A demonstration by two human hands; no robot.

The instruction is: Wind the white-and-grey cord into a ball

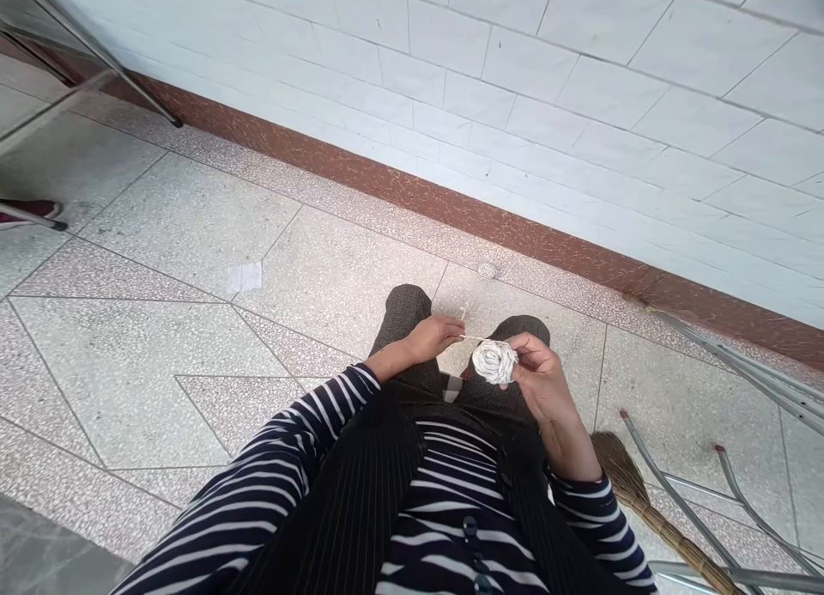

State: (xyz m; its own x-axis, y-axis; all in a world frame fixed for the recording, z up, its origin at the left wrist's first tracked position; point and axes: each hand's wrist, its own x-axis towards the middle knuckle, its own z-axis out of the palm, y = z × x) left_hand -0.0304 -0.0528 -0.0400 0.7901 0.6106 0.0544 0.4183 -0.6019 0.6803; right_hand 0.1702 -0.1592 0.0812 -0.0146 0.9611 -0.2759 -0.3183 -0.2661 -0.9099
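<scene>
A white rosette of coiled, twisted strips (494, 362) is gripped at its right edge by my right hand (544, 379), thumb and fingers closed on it above the right knee. From its upper left a thin pale-yellow strand (475, 337) runs across to my left hand (433, 337), whose fingertips pinch the strand's other end over the left knee. The strand looks straight between the two hands. Whether it is string or straw, I cannot make out. Dark trousers (408, 307) lie below both hands.
Near the wall's brown skirting, a small whitish ball (487, 270) rests on the speckled floor. White paper (245, 277) lies to the left. On the right are a straw broom (669, 531) and metal tube legs (682, 505). A metal-legged table (96, 50) and a shoe (32, 209) appear at left.
</scene>
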